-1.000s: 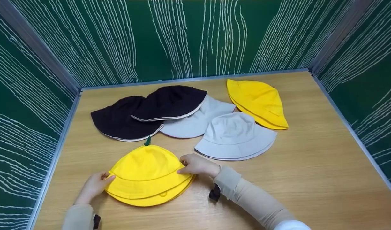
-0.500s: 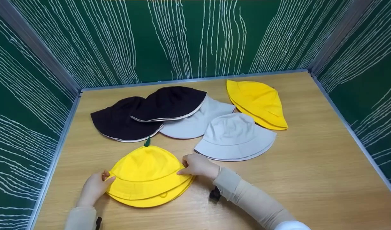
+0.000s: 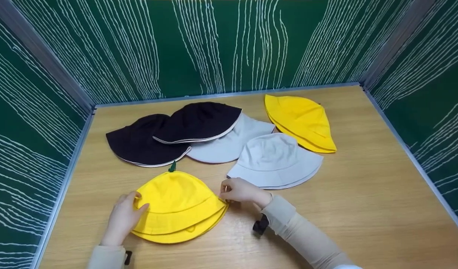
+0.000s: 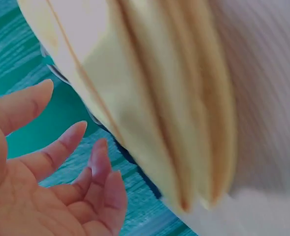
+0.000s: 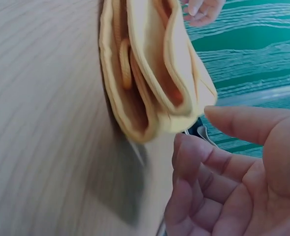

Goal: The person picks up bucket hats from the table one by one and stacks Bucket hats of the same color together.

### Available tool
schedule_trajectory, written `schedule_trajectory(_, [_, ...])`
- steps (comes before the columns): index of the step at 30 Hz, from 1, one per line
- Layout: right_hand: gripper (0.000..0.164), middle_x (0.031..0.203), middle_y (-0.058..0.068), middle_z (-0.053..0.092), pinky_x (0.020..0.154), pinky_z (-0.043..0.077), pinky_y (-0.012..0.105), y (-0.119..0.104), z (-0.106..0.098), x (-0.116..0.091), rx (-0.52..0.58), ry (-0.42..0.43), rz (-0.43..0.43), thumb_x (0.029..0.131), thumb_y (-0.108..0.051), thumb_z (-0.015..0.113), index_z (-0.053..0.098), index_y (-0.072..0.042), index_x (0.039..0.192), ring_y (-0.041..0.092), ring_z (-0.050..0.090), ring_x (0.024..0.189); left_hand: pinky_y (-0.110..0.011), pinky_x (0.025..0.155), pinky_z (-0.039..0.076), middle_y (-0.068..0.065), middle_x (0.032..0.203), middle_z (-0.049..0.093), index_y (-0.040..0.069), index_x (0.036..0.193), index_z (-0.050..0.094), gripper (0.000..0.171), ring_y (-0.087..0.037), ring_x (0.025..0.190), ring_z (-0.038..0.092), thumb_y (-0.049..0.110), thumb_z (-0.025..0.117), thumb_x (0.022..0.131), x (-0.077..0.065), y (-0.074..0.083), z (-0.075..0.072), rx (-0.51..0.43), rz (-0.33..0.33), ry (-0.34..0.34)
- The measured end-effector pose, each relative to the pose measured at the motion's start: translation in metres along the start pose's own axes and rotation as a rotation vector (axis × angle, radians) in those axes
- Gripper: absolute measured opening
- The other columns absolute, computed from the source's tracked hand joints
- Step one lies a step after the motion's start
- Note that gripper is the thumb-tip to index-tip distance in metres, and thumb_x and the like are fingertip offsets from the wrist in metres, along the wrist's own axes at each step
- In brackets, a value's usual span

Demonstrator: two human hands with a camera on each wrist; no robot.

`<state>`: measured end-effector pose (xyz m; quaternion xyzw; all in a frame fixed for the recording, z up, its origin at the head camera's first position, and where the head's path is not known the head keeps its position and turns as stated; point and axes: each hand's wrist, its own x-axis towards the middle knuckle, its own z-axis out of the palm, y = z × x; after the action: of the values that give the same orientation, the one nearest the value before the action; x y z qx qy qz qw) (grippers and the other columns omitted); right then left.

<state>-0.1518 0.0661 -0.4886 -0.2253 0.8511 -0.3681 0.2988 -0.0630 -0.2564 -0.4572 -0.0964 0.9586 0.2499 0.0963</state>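
Folded yellow bucket hats [image 3: 172, 198] lie stacked flat at the front left, two brims showing and a green leaf-shaped tab [image 3: 172, 166] at the crown. My left hand [image 3: 125, 218] is at the stack's left side, thumb and fingers spread. In the left wrist view a gap separates its fingertips [image 4: 77, 130] from the cloth. At the right brim corner is my right hand [image 3: 243, 192], thumb and loosely bent fingers apart with no cloth between them. The right wrist view shows the folded edges [image 5: 177, 105] and a small cord loop [image 5: 125, 64] inside the lower fold.
Behind the stack, two dark hats [image 3: 146, 142] with pale rims overlap a light grey hat [image 3: 217, 147]. Another grey hat [image 3: 277, 160] lies right of centre, and a yellow hat [image 3: 303, 121] at the back right. Green walls [image 3: 229, 45] with white lines enclose the wooden table [image 3: 363, 186].
Both hands have let go of the brim corners. The left hand has moved right and up along the stack's side; the right has shifted slightly right. The hats stay nearly in place.
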Motion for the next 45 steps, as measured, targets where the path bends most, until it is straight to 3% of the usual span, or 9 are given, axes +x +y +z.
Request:
schedule_trajectory(5, [0.012, 0.077, 0.014, 0.066, 0.053, 0.041, 0.023, 0.007, -0.008, -0.007, 0.048, 0.000, 0.016, 0.091, -0.017, 0.059, 0.061, -0.009, 0.084, 0.024, 0.057, 0.062, -0.047, 0.087, 0.046, -0.019, 0.105, 0.058, -0.005, 0.115, 0.056, 0.034, -0.029, 0.093, 0.055, 0.019, 0.061, 0.091, -0.002, 0.018, 0.006, -0.033, 0.067, -0.020])
schedule_trajectory(9, [0.016, 0.078, 0.019, 0.066, 0.054, 0.041, 0.024, 0.013, -0.013, -0.012, 0.088, 0.009, -0.020, 0.093, -0.016, 0.056, 0.063, -0.002, 0.088, 0.032, 0.059, 0.066, -0.044, 0.087, 0.048, -0.014, 0.104, 0.061, -0.001, 0.113, 0.059, 0.030, -0.025, 0.092, 0.057, 0.022, 0.059, 0.093, -0.002, 0.033, 0.015, -0.080, 0.089, -0.036])
schedule_trajectory(16, [0.018, 0.076, 0.017, 0.065, 0.057, 0.044, 0.028, 0.025, -0.021, -0.022, 0.141, 0.046, -0.010, 0.094, -0.015, 0.054, 0.061, 0.001, 0.089, 0.025, 0.058, 0.065, -0.041, 0.087, 0.049, -0.008, 0.103, 0.062, 0.003, 0.116, 0.058, 0.030, -0.021, 0.093, 0.059, 0.024, 0.057, 0.095, -0.001, 0.064, 0.036, -0.172, 0.111, -0.063])
schedule_trajectory(28, [0.020, 0.075, 0.012, 0.063, 0.063, 0.048, 0.034, 0.052, -0.043, -0.037, 0.162, 0.119, 0.019, 0.093, -0.017, 0.055, 0.060, 0.002, 0.090, 0.017, 0.055, 0.064, -0.036, 0.085, 0.047, -0.004, 0.099, 0.059, 0.004, 0.115, 0.058, 0.030, -0.017, 0.090, 0.054, 0.026, 0.056, 0.095, 0.004, 0.113, 0.078, -0.299, 0.249, -0.145])
schedule_trajectory(33, [0.020, 0.076, 0.007, 0.061, 0.064, 0.048, 0.028, 0.062, -0.062, -0.044, 0.205, 0.140, 0.022, 0.093, -0.018, 0.055, 0.060, 0.000, 0.090, 0.013, 0.055, 0.067, -0.033, 0.080, 0.047, -0.002, 0.095, 0.058, 0.003, 0.114, 0.059, 0.030, -0.016, 0.086, 0.053, 0.026, 0.057, 0.095, 0.004, 0.125, 0.091, -0.304, 0.284, -0.163])
schedule_trajectory(38, [0.020, 0.072, 0.001, 0.058, 0.062, 0.044, 0.023, 0.077, -0.089, -0.052, 0.192, 0.247, -0.020, 0.093, -0.016, 0.054, 0.059, 0.003, 0.091, 0.010, 0.052, 0.065, -0.030, 0.075, 0.046, 0.000, 0.089, 0.058, 0.004, 0.109, 0.061, 0.027, -0.014, 0.080, 0.051, 0.026, 0.057, 0.094, 0.005, 0.136, 0.099, -0.265, 0.331, -0.144])
schedule_trajectory(40, [0.021, 0.073, 0.002, 0.058, 0.062, 0.044, 0.023, 0.083, -0.101, -0.054, 0.180, 0.299, 0.010, 0.094, -0.015, 0.054, 0.059, 0.005, 0.094, 0.010, 0.052, 0.065, -0.029, 0.073, 0.045, 0.000, 0.087, 0.058, 0.005, 0.106, 0.062, 0.024, -0.014, 0.079, 0.052, 0.026, 0.058, 0.094, 0.005, 0.138, 0.102, -0.246, 0.338, -0.132])
schedule_trajectory(45, [0.028, 0.081, 0.003, 0.059, 0.065, 0.045, 0.023, 0.104, -0.136, -0.063, 0.200, 0.412, 0.177, 0.096, -0.017, 0.051, 0.054, 0.008, 0.107, 0.010, 0.053, 0.071, -0.029, 0.072, 0.045, 0.001, 0.087, 0.058, 0.007, 0.102, 0.062, 0.021, -0.015, 0.079, 0.053, 0.026, 0.059, 0.094, 0.008, 0.141, 0.110, -0.236, 0.300, -0.134])
